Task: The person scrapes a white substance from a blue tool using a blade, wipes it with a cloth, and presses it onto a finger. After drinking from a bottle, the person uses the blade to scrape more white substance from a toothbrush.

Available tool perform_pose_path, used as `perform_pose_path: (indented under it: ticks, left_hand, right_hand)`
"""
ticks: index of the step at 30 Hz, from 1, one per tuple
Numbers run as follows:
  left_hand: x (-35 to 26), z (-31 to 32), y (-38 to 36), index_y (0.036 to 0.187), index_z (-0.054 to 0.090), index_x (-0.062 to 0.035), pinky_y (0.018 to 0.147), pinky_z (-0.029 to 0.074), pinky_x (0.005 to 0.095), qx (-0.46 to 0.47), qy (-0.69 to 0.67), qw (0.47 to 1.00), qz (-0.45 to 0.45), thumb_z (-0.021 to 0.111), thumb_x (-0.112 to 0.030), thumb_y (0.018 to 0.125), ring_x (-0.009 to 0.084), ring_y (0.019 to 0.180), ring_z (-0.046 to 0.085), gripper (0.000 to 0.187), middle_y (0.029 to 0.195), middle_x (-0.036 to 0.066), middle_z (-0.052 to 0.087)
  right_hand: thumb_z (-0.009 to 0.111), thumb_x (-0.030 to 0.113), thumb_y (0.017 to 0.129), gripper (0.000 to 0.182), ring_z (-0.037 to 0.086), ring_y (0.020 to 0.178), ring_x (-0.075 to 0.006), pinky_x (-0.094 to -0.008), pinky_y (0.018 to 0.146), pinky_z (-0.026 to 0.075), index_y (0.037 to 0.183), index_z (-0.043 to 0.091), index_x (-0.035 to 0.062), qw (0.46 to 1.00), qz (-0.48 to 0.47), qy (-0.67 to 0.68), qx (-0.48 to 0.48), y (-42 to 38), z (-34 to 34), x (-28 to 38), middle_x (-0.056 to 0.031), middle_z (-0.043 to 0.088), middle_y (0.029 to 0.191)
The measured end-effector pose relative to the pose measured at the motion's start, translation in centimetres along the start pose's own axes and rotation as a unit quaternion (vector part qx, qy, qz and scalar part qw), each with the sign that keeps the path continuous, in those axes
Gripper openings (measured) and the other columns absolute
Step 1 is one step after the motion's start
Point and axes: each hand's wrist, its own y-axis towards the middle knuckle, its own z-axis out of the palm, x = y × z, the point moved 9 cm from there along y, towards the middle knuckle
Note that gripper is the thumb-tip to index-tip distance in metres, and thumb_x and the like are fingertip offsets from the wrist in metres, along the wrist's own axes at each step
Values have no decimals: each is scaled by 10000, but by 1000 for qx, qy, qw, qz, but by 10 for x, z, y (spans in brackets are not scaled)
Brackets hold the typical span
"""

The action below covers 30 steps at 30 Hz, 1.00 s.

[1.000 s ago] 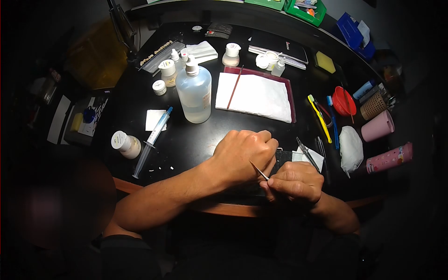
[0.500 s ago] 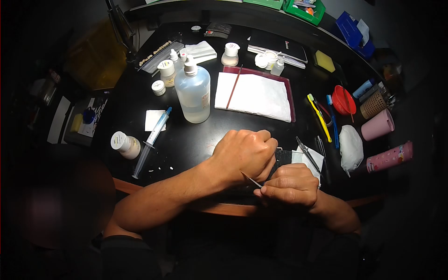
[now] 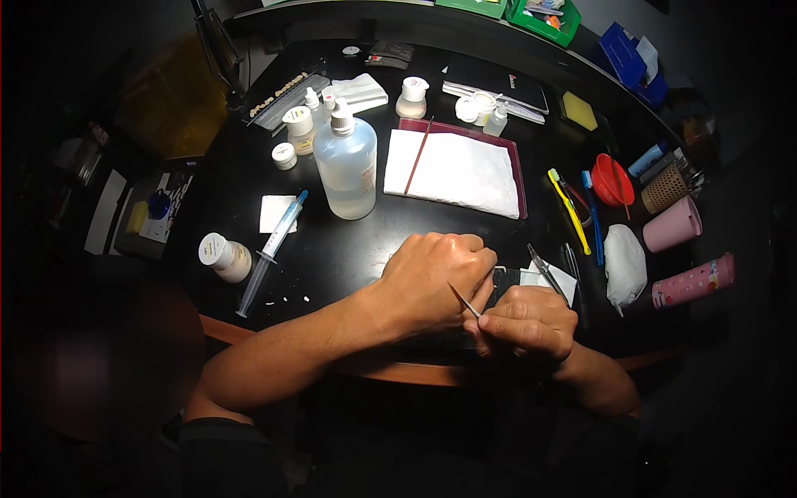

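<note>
My left hand [image 3: 436, 278] is closed in a fist near the table's front edge, its back turned up. Whatever its curled fingers hold, if anything, is hidden. Just to the right, my right hand [image 3: 531, 319] pinches a thin pointed tool [image 3: 465, 300]. The tool's tip points up and left, over the back of my left hand. Behind the two hands, part of a dark flat object [image 3: 505, 276] shows. White tissue [image 3: 548, 278] lies beside my right hand, with dark slim tweezers-like tools [image 3: 544, 267] on it.
A large clear bottle [image 3: 347, 178] stands behind my left forearm, with a syringe [image 3: 271, 253] and a jar [image 3: 224, 257] farther left. Beyond my hands, a brush [image 3: 419, 155] lies on a folded white towel [image 3: 465, 174]. Toothbrushes [image 3: 569, 212], a red bowl [image 3: 612, 178] and a pink cup [image 3: 672, 224] occupy the right.
My right hand has shifted slightly right and up, and the pointed tool has tilted more steeply upward. My left hand stays closed in nearly the same place.
</note>
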Motion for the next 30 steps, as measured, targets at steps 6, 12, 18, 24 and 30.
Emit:
perform_pose_path:
  ticks: [6,12,18,24,30]
  left_hand:
    - [0,-2,1,925,752,4,601,557,446,-17,-43,999,-8,669,-106,858,352,683,693,154,757,139,697]
    - [1,0,2,917,764,13,614,559,444,-9,-79,996,-29,654,-93,856,356,683,694,164,743,153,698]
    - [3,2,3,922,767,14,638,557,452,10,-93,994,-48,649,-105,861,360,705,698,178,748,163,699]
    - [3,1,4,938,763,11,667,555,453,22,-92,994,-49,663,-111,872,366,742,703,171,768,165,703]
    - [2,2,3,950,760,13,678,555,451,17,-107,993,-36,672,-106,887,365,752,704,161,785,163,707]
  right_hand:
    - [850,43,804,219,640,575,-157,-267,486,467,974,720,-6,999,-20,25,24,0,7,4,-77,697,720]
    - [859,44,797,213,631,578,-152,-263,500,466,955,723,0,998,-33,35,32,0,10,6,-72,689,712]
    - [876,31,783,249,618,569,-148,-265,498,463,968,713,4,997,-55,41,30,0,9,8,-65,682,704]
    - [849,-16,809,248,603,516,-158,-275,467,457,990,679,-8,999,-23,11,-31,3,-4,5,-75,664,672]
    - [838,-40,805,248,593,488,-173,-290,448,452,980,670,9,997,16,-48,-62,0,-10,-4,-65,609,613]
